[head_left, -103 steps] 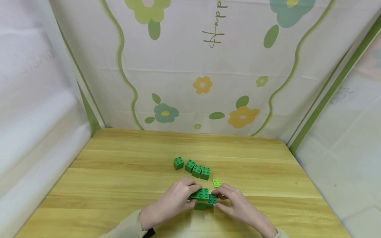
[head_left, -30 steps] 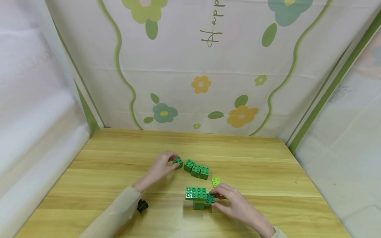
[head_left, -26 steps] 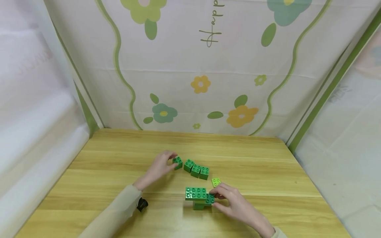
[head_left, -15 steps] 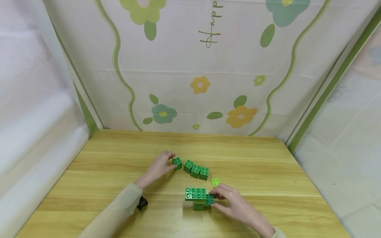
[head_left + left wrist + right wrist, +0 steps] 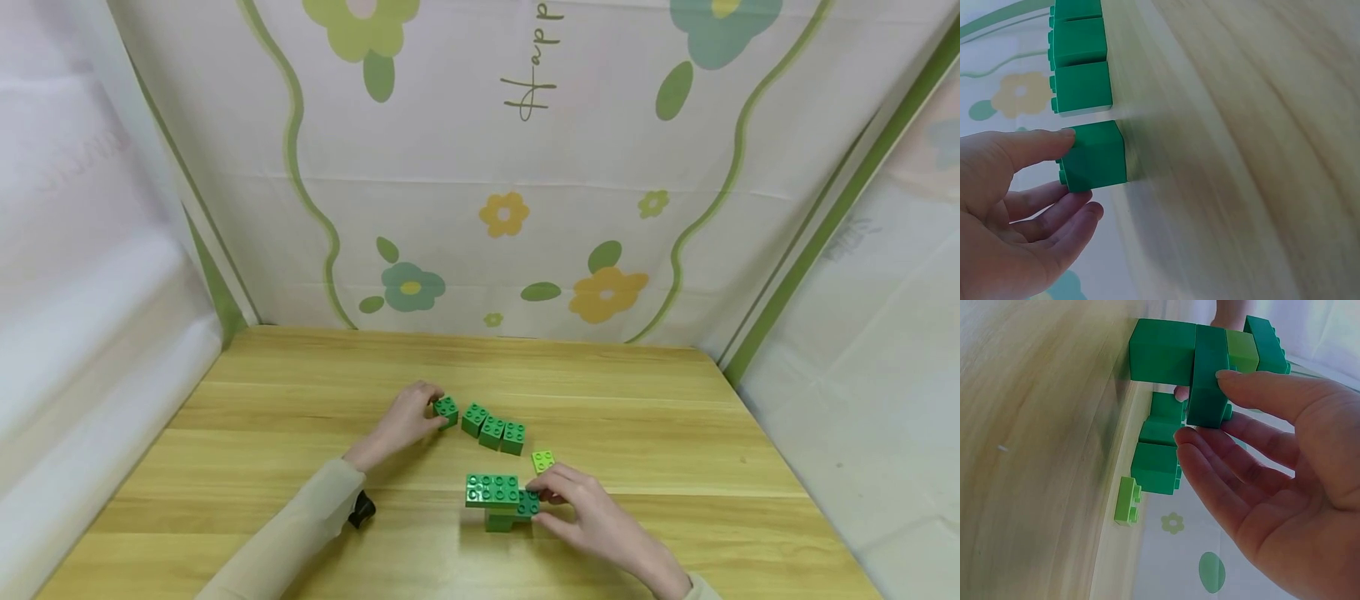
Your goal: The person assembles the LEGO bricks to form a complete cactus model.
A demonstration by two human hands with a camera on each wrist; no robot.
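At the left end of the loose bricks, my left hand (image 5: pixel 402 423) pinches a square green toy brick (image 5: pixel 446 410) between thumb and fingers. The left wrist view shows the thumb on one side of that brick (image 5: pixel 1094 159), fingertips at the other, its base at the tabletop. My right hand (image 5: pixel 592 515) grips the end of a built brick stack (image 5: pixel 492 492). In the right wrist view, thumb and fingers hold the stack's thin dark green brick (image 5: pixel 1209 394); a light green layer (image 5: pixel 1242 351) and a longer green brick (image 5: pixel 1266 345) lie above it.
Three green bricks (image 5: pixel 492 429) form a slanted row right of the pinched brick. A flat lime brick (image 5: pixel 543 462) lies just beyond my right hand. A small black object (image 5: pixel 362 508) is by my left sleeve. The wooden table (image 5: pixel 637 400) meets a printed cloth backdrop.
Since the oldest frame, my left hand has let go of the stack and moved away and left to the end brick. During the last second it stays there. My right hand keeps its grip.
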